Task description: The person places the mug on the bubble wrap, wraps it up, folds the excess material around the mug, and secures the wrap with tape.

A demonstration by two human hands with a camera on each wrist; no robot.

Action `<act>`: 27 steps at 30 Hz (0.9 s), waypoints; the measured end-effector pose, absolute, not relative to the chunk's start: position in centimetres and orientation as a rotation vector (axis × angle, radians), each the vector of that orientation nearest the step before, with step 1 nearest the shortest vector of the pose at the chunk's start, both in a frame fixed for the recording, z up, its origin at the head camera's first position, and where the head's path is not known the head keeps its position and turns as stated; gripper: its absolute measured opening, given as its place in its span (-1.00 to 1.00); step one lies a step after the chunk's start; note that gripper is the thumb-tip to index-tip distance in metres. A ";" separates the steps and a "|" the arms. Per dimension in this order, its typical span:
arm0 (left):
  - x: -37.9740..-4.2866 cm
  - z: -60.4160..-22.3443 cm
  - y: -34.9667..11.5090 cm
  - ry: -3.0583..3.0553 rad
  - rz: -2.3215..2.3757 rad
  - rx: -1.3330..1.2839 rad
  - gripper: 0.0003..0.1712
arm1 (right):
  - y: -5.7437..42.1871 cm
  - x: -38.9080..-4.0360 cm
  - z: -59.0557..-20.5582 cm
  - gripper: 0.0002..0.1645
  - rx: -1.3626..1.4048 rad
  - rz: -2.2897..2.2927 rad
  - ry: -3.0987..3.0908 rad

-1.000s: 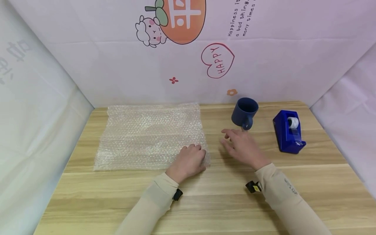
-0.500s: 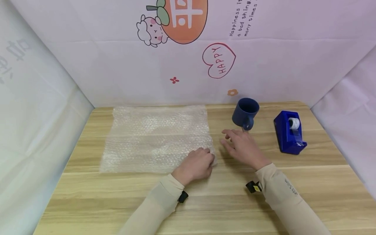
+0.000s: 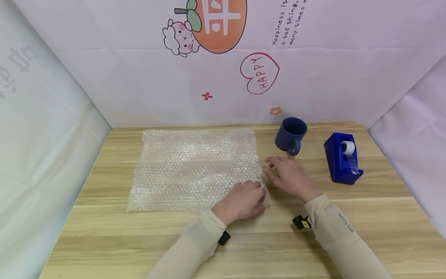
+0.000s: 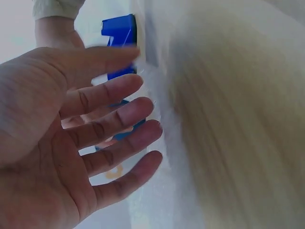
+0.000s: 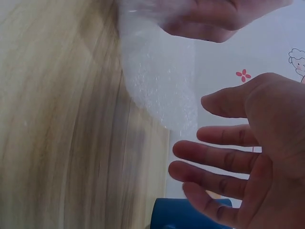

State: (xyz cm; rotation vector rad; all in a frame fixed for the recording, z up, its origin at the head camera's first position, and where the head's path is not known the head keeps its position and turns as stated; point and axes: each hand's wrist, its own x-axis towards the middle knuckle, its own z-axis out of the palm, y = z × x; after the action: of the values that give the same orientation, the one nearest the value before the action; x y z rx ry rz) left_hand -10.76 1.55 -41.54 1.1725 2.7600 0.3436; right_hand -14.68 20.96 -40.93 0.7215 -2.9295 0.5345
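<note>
A sheet of clear bubble wrap [image 3: 195,170] lies flat on the wooden table. Near its front right corner, my left hand [image 3: 244,201] rests on the sheet; the left wrist view shows the fingers [image 4: 128,112] nearly straight, their tips at the plastic, and the thumb apart. Just right of the sheet's edge, my right hand [image 3: 290,176] hovers with relaxed fingers [image 5: 214,155] and holds nothing. A dark blue mug [image 3: 289,135] stands upright beyond that hand, its handle toward me.
To the right stands a blue tape dispenser [image 3: 341,159] with a roll of tape in it. A white printed cloth [image 3: 139,85] hangs behind the table's back edge, and more white cloth flanks both sides.
The left hand has moved right and slightly toward me, and the bubble wrap has slid along with it, closer to the right hand. The right hand, mug and dispenser have stayed nearly still.
</note>
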 end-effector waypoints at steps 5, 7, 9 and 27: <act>-11.1 -40.4 -0.4 2.796 0.408 1.086 -0.70 | 20.7 -14.7 -41.0 -0.54 0.680 0.554 -3.013; -11.3 -40.0 -1.5 2.820 0.427 1.052 -0.68 | 20.6 -14.7 -41.1 -0.52 0.655 0.568 -3.050; -11.7 -39.6 -2.6 2.833 0.462 1.007 -0.68 | 20.5 -14.7 -41.2 -0.51 0.635 0.584 -3.081; -12.8 -37.5 -9.6 2.927 0.628 0.635 -0.56 | 18.0 -16.3 -42.4 -0.48 0.298 0.864 -3.241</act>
State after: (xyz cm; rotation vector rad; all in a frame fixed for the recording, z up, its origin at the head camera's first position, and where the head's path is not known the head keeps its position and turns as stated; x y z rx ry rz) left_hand -12.80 -9.62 -37.52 0.6348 2.9274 0.6277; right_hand -16.30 17.96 -42.42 0.2983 -3.2406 0.8638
